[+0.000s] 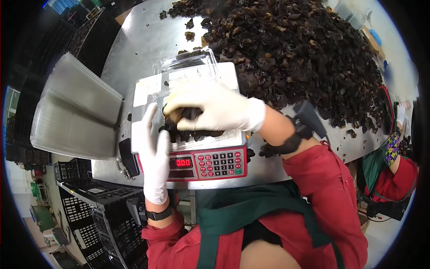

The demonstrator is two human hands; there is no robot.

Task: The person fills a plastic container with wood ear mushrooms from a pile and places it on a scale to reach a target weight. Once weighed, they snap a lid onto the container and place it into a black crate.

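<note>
A red and white digital scale (229,77) stands in front of me with its display lit. On it sits a clear plastic box (187,60), its rear part raised, with dark wood ear mushrooms (197,135) inside. My right hand (217,107), in a white glove and slightly blurred, curls over the box with wood ear mushrooms between thumb and fingers. At the box's left side is my left hand (155,163), also gloved, with thumb and fingers stretched out and apart.
A large heap of wood ear mushrooms (300,58) covers the back right of the metal table (134,40). Stacked clear plastic boxes (76,112) stand at left. Black crates (112,215) are below the left edge. Another person's gloved hand (401,115) shows at far right.
</note>
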